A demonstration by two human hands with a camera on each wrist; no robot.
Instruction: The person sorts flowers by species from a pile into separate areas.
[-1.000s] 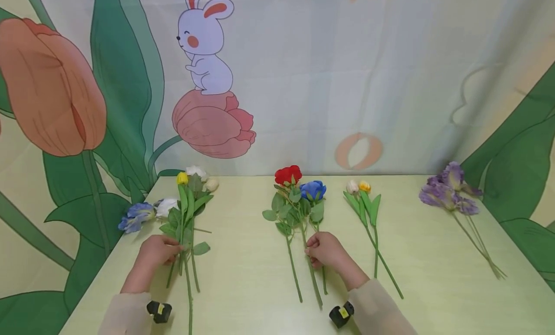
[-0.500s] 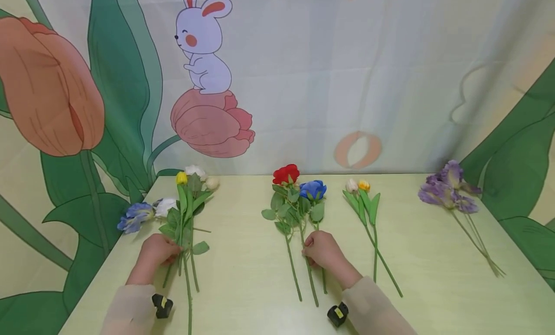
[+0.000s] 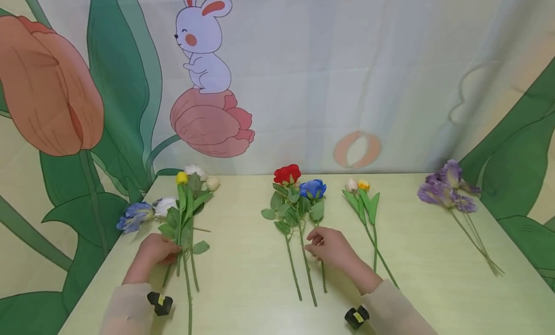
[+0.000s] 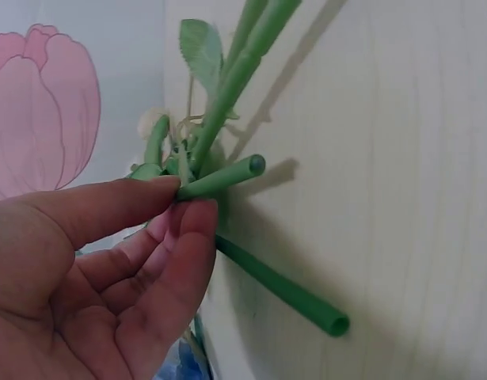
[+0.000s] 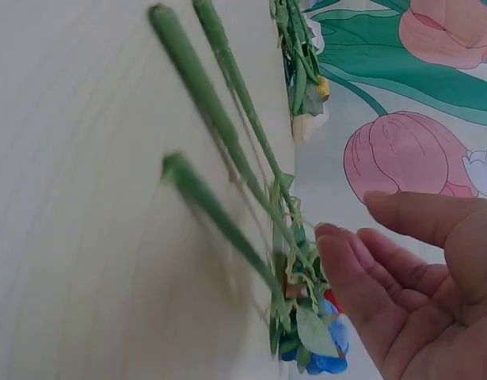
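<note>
At the left pile, my left hand (image 3: 156,250) pinches a smooth green stem (image 4: 227,176) between thumb and fingertips; it appears to belong to the yellow tulip (image 3: 181,178). White flowers (image 3: 165,207) and a blue flower (image 3: 135,216) lie around it, along with leaves and other stems. My right hand (image 3: 333,247) hovers beside the middle group, its thumb and fingers apart with nothing between them in the right wrist view. That group has a red rose (image 3: 287,174) and a blue rose (image 3: 312,189), with several stems (image 5: 203,95) pointing toward me.
Right of my right hand lie a pink tulip (image 3: 351,185) and an orange-yellow tulip (image 3: 363,185) with crossed stems. Purple flowers (image 3: 446,190) lie at the table's far right. A printed curtain (image 3: 295,84) hangs behind the pale table (image 3: 247,277).
My right hand has let go of the rose stem in the middle group and moved slightly right, its fingers loosening. My left hand stays at the left pile, still pinching the stem.
</note>
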